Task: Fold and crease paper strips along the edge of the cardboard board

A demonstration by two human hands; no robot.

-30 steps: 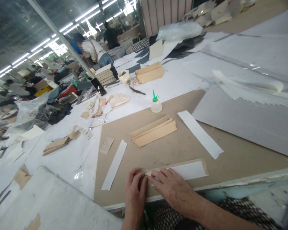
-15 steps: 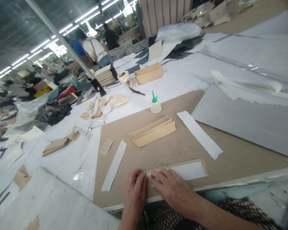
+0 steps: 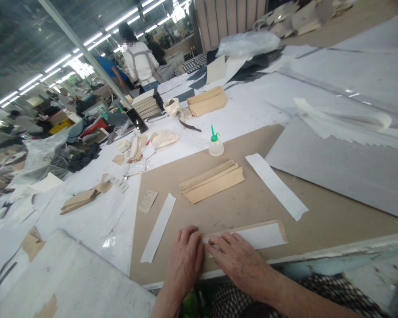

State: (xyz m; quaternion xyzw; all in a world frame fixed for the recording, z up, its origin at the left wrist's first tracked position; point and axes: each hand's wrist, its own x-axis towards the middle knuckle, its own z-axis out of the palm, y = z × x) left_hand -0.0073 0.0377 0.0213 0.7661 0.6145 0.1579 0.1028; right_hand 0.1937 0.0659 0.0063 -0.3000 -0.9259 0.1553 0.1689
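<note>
My left hand (image 3: 185, 258) and my right hand (image 3: 236, 257) rest side by side on the left end of a tan strip with a white strip laid on it (image 3: 258, 234), near the front edge of the brown board (image 3: 239, 207). Both hands lie palm down with fingers flat on the strip's end. A stack of tan strips (image 3: 212, 180) sits further back on the board. Two loose white strips (image 3: 158, 228) (image 3: 276, 185) lie left and right of it. A small glue bottle with a green nozzle (image 3: 215, 143) stands behind the stack.
Grey sheets (image 3: 345, 163) and a pile of white paper (image 3: 345, 121) lie to the right. Tan pieces (image 3: 81, 198), a label (image 3: 147, 201) and scraps cover the white table at left. More stacks (image 3: 207, 100) lie further back. A person in white (image 3: 139, 62) stands at a far table.
My left hand has shifted slightly forward and flattened on the strip's end. The right hand has barely moved. The person at the far table has stood up and moved right.
</note>
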